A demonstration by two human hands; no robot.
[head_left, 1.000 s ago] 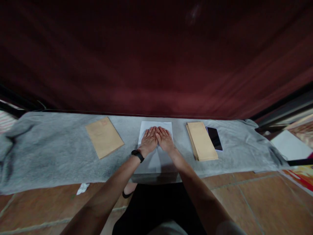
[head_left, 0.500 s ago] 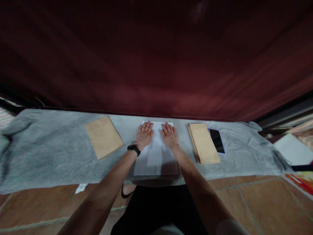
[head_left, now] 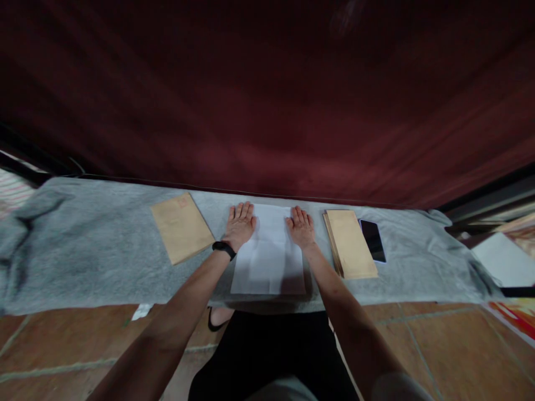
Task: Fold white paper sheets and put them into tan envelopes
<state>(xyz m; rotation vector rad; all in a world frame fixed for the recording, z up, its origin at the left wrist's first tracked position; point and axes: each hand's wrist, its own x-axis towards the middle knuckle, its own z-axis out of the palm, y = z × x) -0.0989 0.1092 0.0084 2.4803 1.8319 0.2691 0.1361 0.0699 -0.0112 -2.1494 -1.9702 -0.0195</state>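
Note:
A white sheet of paper (head_left: pixel 271 253) with faint creases lies flat on the grey cloth in front of me. My left hand (head_left: pixel 240 225), with a black band at its wrist, rests palm down over the sheet's upper left edge, fingers spread. Opposite it, my right hand (head_left: pixel 301 227) lies flat at the upper right edge, fingers also apart. Neither hand holds anything. To the left is a brown envelope (head_left: pixel 183 228). A stack of brown envelopes (head_left: pixel 351 244) lies to the right, beside a dark phone (head_left: pixel 372 240).
The grey cloth (head_left: pixel 104 245) covers a long, narrow surface. Behind it rises a dark red panel (head_left: pixel 267 111). Tiled floor (head_left: pixel 451 334) shows below the front edge, with a small white scrap (head_left: pixel 142 311) on it. A white flat object (head_left: pixel 505 259) is at far right.
Both hands have slid outward from the middle of the sheet to its side edges, uncovering more of its upper part. The view has shifted slightly.

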